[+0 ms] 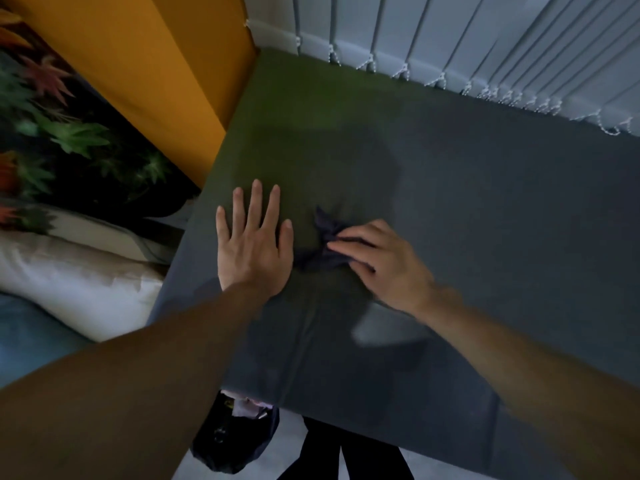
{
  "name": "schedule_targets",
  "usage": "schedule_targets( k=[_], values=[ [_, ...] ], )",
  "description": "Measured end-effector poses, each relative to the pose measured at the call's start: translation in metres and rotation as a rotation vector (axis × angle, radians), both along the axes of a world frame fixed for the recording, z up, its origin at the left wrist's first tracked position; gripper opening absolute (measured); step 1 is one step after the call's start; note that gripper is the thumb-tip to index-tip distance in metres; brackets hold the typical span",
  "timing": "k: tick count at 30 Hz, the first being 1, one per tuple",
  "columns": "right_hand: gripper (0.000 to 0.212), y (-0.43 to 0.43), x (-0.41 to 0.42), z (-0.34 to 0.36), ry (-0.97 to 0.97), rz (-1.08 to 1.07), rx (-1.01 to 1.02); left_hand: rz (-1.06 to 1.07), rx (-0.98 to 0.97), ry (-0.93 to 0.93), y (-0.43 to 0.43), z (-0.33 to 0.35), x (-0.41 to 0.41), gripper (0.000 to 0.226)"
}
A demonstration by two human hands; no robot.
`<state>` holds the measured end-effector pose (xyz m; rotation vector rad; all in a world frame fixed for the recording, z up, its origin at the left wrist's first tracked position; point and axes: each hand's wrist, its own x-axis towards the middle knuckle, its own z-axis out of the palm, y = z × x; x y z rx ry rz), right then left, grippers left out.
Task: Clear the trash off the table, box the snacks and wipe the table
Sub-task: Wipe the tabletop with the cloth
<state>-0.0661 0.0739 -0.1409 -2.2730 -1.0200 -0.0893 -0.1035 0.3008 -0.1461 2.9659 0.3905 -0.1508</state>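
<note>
**A:** What's on the wide grey-blue cloth-covered table (485,202)?

**B:** The left hand (252,247) lies flat on it, fingers straight and spread. Just beside it, the right hand (377,268) presses a small crumpled dark navy rag (325,230), fingers fairly straight and close together on top.

**A:** How will the rag handle?

**B:** Soft and light, likely to bunch. I'd bear down on its middle.
</note>
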Motion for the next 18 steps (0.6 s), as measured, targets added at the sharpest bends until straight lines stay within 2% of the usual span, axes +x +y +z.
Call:
schedule_targets(
  k=[2,5,7,9,11,14,16,18],
  values=[
    [0.031,0.0,0.035,-0.003,-0.041,-0.065,-0.035,0.0,-0.006,0.01,0.0,0.0,0.001,0.062],
    [0.036,0.007,0.078,0.0,0.04,-0.413,-0.046,0.009,-0.016,0.036,0.0,0.0,0.002,0.061],
    [0.035,0.018,0.082,0.001,0.093,-0.537,-0.009,0.013,-0.019,0.033,0.0,0.001,0.002,0.061],
    [0.035,0.027,0.069,0.001,0.076,-0.447,0.011,0.013,-0.027,0.025,0.0,0.002,0.002,0.06],
    [0.035,0.027,0.056,-0.001,0.027,-0.234,0.022,0.017,-0.038,0.022,-0.001,0.002,0.002,0.06],
    [0.035,0.019,0.084,-0.002,-0.032,-0.028,0.006,0.016,-0.039,0.021,-0.001,0.003,0.002,0.06],
    [0.035,0.017,0.123,-0.003,-0.07,-0.068,-0.044,0.017,-0.043,0.02,0.0,0.003,0.001,0.06],
    [0.036,0.02,0.16,0.0,-0.042,-0.246,-0.066,0.02,-0.039,0.02,0.0,0.003,0.001,0.059]
  ],
)
